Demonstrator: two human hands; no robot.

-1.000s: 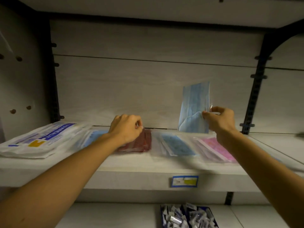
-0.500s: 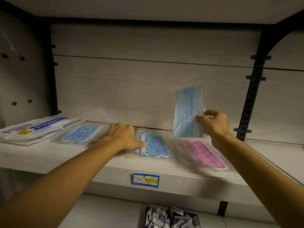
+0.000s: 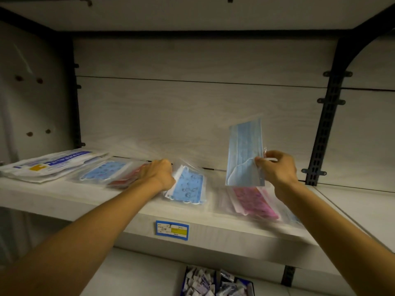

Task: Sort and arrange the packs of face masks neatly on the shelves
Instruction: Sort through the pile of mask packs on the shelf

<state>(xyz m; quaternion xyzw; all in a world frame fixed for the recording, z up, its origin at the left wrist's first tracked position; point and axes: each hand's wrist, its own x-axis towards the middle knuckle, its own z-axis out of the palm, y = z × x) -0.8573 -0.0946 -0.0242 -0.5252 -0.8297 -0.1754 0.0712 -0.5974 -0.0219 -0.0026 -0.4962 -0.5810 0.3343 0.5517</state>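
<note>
White pack (image 3: 49,165), blue pack (image 3: 104,170), red pack (image 3: 126,178) lie on shelf (image 3: 64,201) left of my left hand (image 3: 159,175), which grips printed blue pack (image 3: 188,188). My right hand (image 3: 277,168) pinches plain blue pack (image 3: 243,154) upright above pink pack (image 3: 254,201).
</note>
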